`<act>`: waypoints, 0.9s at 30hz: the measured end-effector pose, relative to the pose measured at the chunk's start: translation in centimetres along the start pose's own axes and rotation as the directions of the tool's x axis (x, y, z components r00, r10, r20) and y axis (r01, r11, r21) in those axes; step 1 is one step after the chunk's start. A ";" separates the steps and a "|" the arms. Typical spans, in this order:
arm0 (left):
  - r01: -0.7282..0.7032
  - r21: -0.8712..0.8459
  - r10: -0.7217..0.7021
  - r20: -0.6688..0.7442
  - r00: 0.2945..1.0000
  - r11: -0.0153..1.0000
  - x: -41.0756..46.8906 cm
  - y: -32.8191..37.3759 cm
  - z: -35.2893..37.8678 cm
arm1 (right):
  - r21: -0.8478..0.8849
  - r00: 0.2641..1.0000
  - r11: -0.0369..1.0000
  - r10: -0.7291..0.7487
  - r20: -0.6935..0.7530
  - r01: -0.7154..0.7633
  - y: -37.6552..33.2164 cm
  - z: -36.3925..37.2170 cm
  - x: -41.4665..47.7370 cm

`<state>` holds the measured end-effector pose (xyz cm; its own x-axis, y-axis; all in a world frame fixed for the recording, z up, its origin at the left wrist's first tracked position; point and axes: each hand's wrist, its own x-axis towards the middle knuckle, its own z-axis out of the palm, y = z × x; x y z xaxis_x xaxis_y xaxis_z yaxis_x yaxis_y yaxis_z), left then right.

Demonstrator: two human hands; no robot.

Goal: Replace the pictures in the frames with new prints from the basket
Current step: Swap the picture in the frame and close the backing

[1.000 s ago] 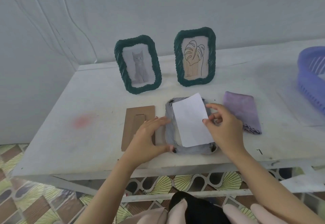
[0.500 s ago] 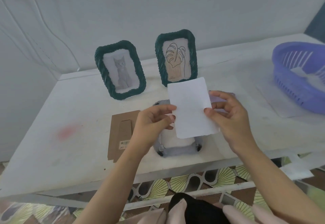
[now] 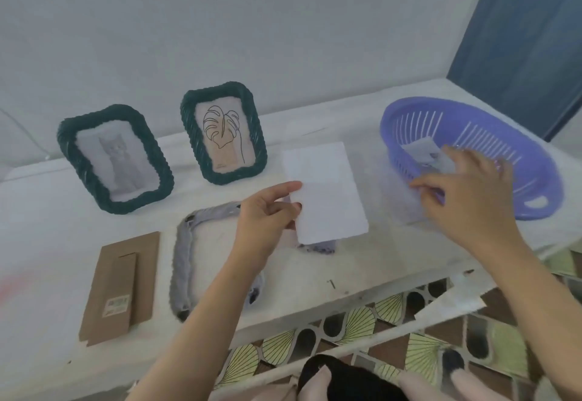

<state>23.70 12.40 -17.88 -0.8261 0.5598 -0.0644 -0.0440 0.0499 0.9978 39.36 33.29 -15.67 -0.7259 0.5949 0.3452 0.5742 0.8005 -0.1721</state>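
My left hand [image 3: 266, 219] pinches a white print [image 3: 327, 193] by its left edge, held blank side up above the table. Below it a grey frame [image 3: 184, 256] lies face down and open, my forearm crossing it. Its brown cardboard backing [image 3: 121, 287] lies to the left. My right hand [image 3: 466, 199] reaches over the near rim of the purple basket [image 3: 516, 177] with relaxed fingers, holding nothing I can see. A print [image 3: 422, 150] lies inside the basket. Two dark green frames stand at the back: one with a cat picture [image 3: 115, 158], one with a leaf drawing [image 3: 223, 133].
A purple cloth [image 3: 318, 247] peeks out under the held print. The white table [image 3: 362, 262] ends close in front of me, with patterned floor tiles below. A wall runs behind the frames and a blue panel stands at the far right.
My right hand let go of the white print and moved right to the basket. My left hand now holds the print alone. The view has swung right, bringing the whole basket in.
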 end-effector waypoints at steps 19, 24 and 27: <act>0.126 0.225 -0.125 -0.016 0.992 0.966 5.3 -2.4 15.5 | 0.535 0.994 0.845 -0.072 0.082 0.017 7.5 -3.7 4.4; 0.100 0.316 -0.096 -0.029 0.995 0.944 5.8 -2.8 16.7 | 0.549 0.985 0.836 -0.116 0.129 0.026 7.8 -3.3 4.7; 0.072 0.430 -0.065 -0.032 0.997 0.900 5.8 -3.1 16.8 | 0.547 0.975 0.835 -0.168 0.145 0.062 7.5 -2.8 4.5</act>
<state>28.52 29.38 -21.59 -0.8391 0.5285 -0.1285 0.1424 0.4415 0.8859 41.44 41.80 -12.80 -0.8592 0.4563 0.2315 0.2269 0.7454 -0.6268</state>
